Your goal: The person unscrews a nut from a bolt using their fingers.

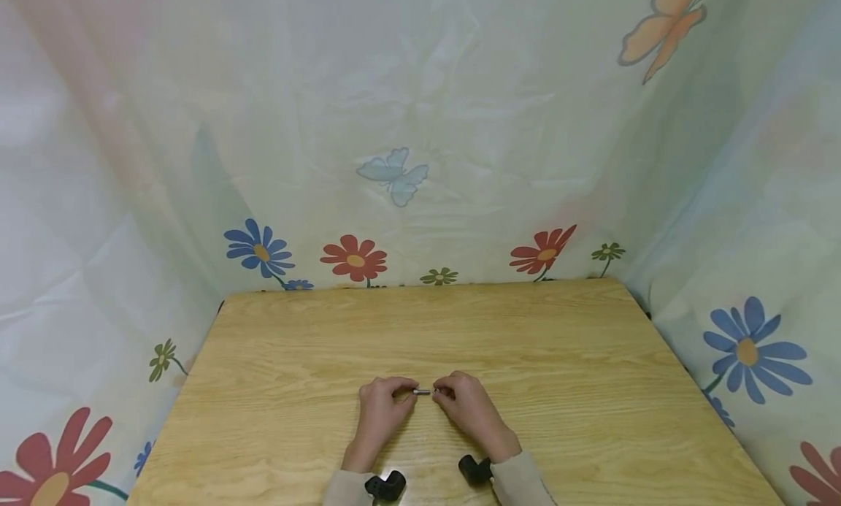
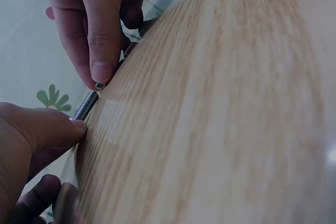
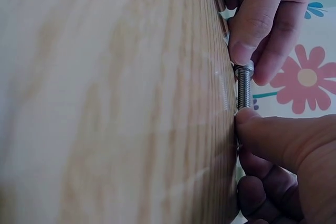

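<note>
My left hand [image 1: 382,411] pinches a silver threaded bolt [image 1: 423,392] near its head, between thumb and fingers. The bolt lies roughly level, its shaft pointing toward my right hand [image 1: 470,406]. Between the right thumb and fingertips is a small metal nut [image 2: 100,85], only partly showing in the left wrist view. Bolt tip and nut face each other across a small gap in the head view. In the right wrist view, the bolt's thick end [image 3: 244,68] sits at the left fingertips, and the right thumb hides the nut. Both hands are low over the table.
The light wood table [image 1: 296,345] stretches out around the hands. A curtain [image 1: 460,126] printed with flowers and butterflies stands behind it and at both sides. Black wrist cameras [image 1: 388,485] are worn at the cuffs.
</note>
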A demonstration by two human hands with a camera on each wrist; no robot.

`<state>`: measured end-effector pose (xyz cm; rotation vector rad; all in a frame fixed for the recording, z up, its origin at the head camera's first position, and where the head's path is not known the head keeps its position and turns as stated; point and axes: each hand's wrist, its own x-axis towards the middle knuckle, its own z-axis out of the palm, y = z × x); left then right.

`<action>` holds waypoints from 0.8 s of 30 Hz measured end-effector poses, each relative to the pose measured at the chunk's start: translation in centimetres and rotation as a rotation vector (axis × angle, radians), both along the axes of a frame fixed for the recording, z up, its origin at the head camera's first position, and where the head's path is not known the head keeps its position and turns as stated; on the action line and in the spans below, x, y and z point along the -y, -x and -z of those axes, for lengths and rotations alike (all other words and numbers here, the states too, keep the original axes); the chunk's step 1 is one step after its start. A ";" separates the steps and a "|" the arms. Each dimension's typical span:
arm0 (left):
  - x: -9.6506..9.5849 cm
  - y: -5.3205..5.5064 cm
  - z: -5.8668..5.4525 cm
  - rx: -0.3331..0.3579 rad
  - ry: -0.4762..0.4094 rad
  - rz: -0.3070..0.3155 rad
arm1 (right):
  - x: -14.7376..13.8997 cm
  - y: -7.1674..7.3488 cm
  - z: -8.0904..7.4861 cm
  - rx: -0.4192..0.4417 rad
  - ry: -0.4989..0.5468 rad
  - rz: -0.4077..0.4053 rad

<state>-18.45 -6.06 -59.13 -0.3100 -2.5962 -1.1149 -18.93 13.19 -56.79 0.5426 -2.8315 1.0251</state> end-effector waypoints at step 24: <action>0.1 0.1 0.3 0.001 -0.007 0.018 | -0.3 0.2 0.1 0.007 0.026 -0.010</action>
